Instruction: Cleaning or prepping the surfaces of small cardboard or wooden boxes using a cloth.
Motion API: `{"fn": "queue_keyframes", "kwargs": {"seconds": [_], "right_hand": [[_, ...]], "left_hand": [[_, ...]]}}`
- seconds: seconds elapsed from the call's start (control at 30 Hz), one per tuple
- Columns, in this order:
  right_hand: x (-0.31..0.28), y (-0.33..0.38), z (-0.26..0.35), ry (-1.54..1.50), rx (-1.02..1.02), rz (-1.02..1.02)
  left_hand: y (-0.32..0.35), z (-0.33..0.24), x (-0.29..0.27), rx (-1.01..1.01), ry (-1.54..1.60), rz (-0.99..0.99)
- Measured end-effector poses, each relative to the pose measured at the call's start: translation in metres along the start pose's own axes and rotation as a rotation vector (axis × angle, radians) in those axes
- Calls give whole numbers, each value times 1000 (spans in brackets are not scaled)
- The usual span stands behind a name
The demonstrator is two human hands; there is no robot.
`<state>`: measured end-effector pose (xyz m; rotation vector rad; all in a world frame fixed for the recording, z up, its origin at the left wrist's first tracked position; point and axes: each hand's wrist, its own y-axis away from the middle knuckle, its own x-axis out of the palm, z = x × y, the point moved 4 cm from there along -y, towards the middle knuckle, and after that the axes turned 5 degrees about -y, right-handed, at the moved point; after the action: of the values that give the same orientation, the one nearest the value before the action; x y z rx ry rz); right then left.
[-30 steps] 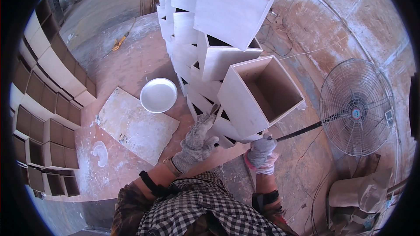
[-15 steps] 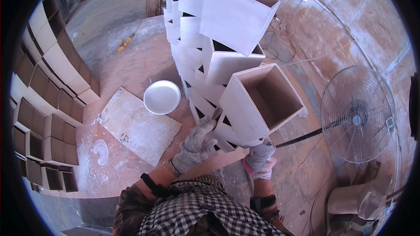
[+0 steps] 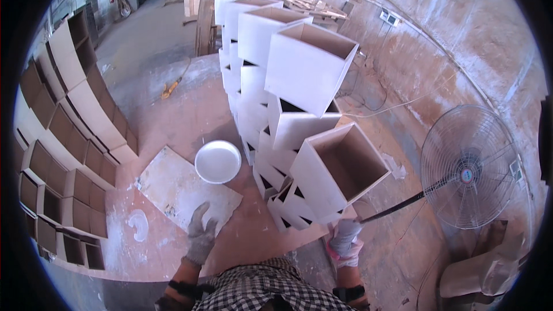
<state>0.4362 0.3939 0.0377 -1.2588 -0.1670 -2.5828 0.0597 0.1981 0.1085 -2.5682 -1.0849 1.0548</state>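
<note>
My left hand (image 3: 200, 237), in a grey knit glove, is open with fingers apart above a smeared flat board (image 3: 173, 181). A white round basin (image 3: 218, 162) sits at the board's far corner. My right hand (image 3: 345, 237), also gloved, is closed just below the near corner of an open wooden box (image 3: 319, 173). Pink and whitish material shows around its palm, but what it holds cannot be made out. That white-faced box tops the near end of a tall, staggered stack of similar boxes (image 3: 308, 60), with its bare brown inside facing up.
Rows of brown box-like compartments (image 3: 63, 132) line the left. A large wire-caged fan (image 3: 469, 167) stands at right by the stained wall (image 3: 472, 40). A yellow tool (image 3: 169, 88) lies on the reddish work surface (image 3: 173, 118). A rounded brown bundle (image 3: 475, 273) is at lower right.
My left hand has moved left, away from the stack, and its fingers have spread. The right hand stays near the box's corner. The view has tilted up, showing more of the background.
</note>
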Motion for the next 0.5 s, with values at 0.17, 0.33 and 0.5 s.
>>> {"fn": "queue_keyframes", "kwargs": {"seconds": [0.17,0.33,0.5], "right_hand": [[-2,31,-10,-56,335,-172],[17,51,-35,-128,655,-124],[48,53,-72,100,909,-36]], "left_hand": [[46,64,-16,-243,105,-136],[73,109,-27,-394,193,-318],[105,100,-50,-284,-115,-337]]}}
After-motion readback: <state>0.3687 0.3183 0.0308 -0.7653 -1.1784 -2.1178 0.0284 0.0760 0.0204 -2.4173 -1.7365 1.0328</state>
